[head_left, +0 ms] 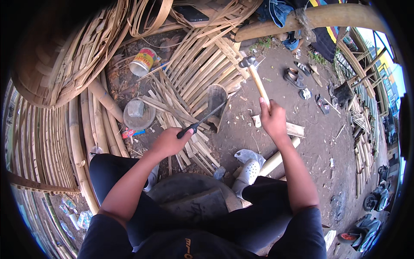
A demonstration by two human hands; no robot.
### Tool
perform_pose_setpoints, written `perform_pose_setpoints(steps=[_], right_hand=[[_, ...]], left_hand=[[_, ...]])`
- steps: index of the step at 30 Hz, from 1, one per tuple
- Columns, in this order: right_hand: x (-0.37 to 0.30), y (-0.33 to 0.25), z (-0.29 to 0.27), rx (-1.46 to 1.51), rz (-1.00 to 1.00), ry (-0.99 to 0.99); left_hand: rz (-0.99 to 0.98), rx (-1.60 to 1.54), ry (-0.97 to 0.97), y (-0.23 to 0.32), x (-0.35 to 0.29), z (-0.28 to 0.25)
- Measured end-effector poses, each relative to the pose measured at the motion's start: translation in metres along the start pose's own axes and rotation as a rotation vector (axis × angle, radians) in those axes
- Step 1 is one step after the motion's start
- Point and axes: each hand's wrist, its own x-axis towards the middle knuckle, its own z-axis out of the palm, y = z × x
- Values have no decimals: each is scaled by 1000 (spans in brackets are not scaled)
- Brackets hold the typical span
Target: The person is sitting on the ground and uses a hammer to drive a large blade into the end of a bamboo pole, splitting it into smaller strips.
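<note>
My left hand [170,141] is closed round the black handle of a tool with a long, thin metal shaft [210,114]. Whether that shaft is a blade or a rod I cannot tell. Its tip points up and right, toward a short split bamboo piece [217,96] on the ground. In my right hand [274,117] is a hammer [260,86], gripped low on its pale wooden handle. The dark hammer head is raised, away from the tool. Under my left hand and beyond it lie loose bamboo strips [196,149].
A bamboo slat rack [198,69] lies ahead, with a paint bucket [143,61] and a round basin [140,115] holding a grey block to its left. Bamboo poles [82,125] flank my left side. Sandals [293,77] sit on the dirt at right. A bamboo length [279,160] lies beside my white clog [249,172].
</note>
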Motion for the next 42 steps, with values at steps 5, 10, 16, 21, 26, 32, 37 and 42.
perform_pose_setpoints(steps=[5, 10, 16, 21, 26, 32, 37, 42], right_hand=[[3, -4, -17, 558, -120, 306], [-57, 74, 51, -201, 55, -356], [-50, 66, 59, -63, 191, -201], [-45, 53, 40, -49, 219, -228], [-49, 67, 47, -76, 182, -310], [-43, 63, 43, -51, 214, -318], [-44, 67, 43, -93, 196, -352], [-34, 60, 29, -82, 108, -308]], left_hand=[[-17, -23, 11, 2, -6, 1], [86, 108, -12, 10, -5, 3], [97, 134, -51, 9, -9, 26], [15, 15, 33, -4, 10, 28], [-43, -185, -24, 1, 11, 21], [162, 131, 223, 3, 10, 11], [165, 165, 299, 12, 7, 20], [92, 204, 220, 14, 13, 23]])
